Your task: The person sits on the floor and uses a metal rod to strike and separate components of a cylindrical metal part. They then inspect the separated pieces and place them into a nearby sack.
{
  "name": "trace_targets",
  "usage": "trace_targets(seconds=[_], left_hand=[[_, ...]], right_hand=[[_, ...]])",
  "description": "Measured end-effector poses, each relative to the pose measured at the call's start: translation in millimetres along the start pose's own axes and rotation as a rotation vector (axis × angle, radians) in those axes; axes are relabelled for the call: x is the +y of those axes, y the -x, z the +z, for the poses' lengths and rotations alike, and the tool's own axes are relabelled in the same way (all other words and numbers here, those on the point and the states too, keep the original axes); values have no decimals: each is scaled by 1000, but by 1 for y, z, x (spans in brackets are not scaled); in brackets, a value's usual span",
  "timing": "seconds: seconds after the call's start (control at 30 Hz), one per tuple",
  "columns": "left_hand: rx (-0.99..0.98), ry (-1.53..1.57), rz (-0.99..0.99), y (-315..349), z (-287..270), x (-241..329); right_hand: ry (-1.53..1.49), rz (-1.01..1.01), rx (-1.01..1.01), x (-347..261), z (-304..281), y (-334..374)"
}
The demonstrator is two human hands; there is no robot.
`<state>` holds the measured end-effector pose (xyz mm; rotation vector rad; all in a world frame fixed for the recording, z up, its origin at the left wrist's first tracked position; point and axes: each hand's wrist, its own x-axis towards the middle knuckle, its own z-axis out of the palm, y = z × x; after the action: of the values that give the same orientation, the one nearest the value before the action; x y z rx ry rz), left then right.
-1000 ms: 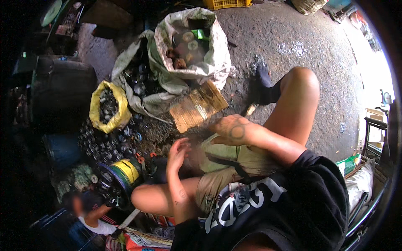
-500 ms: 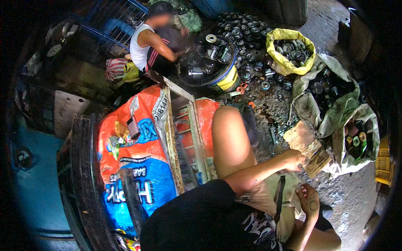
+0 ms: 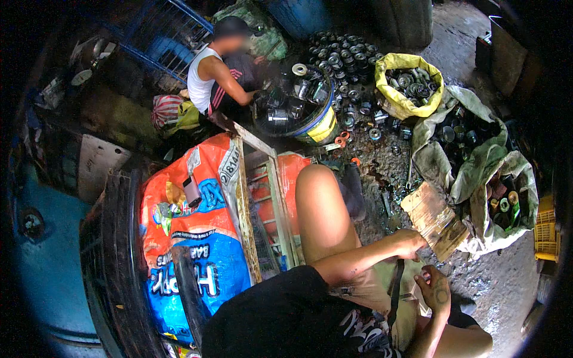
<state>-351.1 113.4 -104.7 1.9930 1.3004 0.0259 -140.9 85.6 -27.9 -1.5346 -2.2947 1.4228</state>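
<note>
My left hand (image 3: 409,243) is closed, its fingers curled down over the near edge of a worn brown board (image 3: 430,215). What those fingers hold, if anything, is hidden. Just below it, my right hand (image 3: 436,289) is curled with thumb and fingertips together around something small, too small to name. An olive-coloured cloth (image 3: 410,277) with a dark strap lies across my lap beneath both hands. Beyond the board stands an open whitish sack (image 3: 477,241) with small cylindrical parts in it.
A larger grey sack (image 3: 427,152) and a yellow-rimmed sack (image 3: 412,59) hold metal parts. Round metal parts (image 3: 346,56) are heaped on the floor. A co-worker (image 3: 209,71) sits by a tub (image 3: 325,128) of parts. A rusty frame (image 3: 277,185) stands left of my knee.
My left hand has drawn back slightly towards me and down, away from the board. My right hand has shifted a little left, fingers still curled. The view has moved slightly.
</note>
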Motion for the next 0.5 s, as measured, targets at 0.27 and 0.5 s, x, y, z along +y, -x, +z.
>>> trace_targets(seconds=[0.27, 0.5], left_hand=[[-86, 30, -60, -9, 0, 10], [-113, 18, -75, -15, 5, 10]], right_hand=[[-47, 29, -18, 6, -3, -6], [-61, 3, 1, 13, 6, -6]])
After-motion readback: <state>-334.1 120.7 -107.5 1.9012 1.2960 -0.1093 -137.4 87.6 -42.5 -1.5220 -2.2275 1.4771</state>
